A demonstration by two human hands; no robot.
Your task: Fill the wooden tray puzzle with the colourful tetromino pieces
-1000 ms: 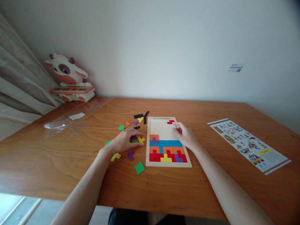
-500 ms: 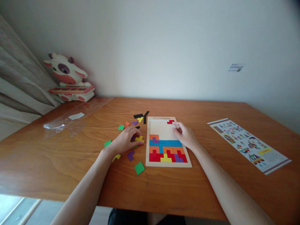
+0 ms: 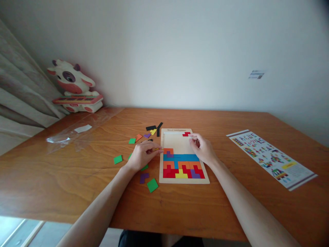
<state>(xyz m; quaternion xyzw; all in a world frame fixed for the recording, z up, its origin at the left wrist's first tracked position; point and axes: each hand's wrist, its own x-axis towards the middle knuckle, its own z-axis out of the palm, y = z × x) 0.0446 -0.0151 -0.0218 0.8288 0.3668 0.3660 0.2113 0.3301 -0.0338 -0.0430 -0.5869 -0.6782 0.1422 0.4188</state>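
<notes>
My left hand (image 3: 144, 155) is just left of the wooden puzzle board (image 3: 184, 181), pinching a yellow puzzle piece (image 3: 156, 149) that shows only partly between thumb and fingers. Over the board's right edge lies my right hand (image 3: 203, 148), its thumb and forefinger close together; whether they hold anything small is hidden. Just above those fingertips, a red piece (image 3: 186, 134) sits at the board's upper right. Orange, blue, red, yellow and purple pieces fill the lower part of the board. Below my left hand are a purple piece (image 3: 144, 177) and a green square (image 3: 152, 185).
Loose black (image 3: 150, 128), orange and green pieces lie left of the board. A printed sheet (image 3: 272, 159) lies at the right. At the back left are a clear plastic bag (image 3: 69, 135) and a toy cow with a keyboard (image 3: 77, 85).
My left hand has moved right to the board's left edge with the yellow piece between its fingers. My right hand has stayed nearly still.
</notes>
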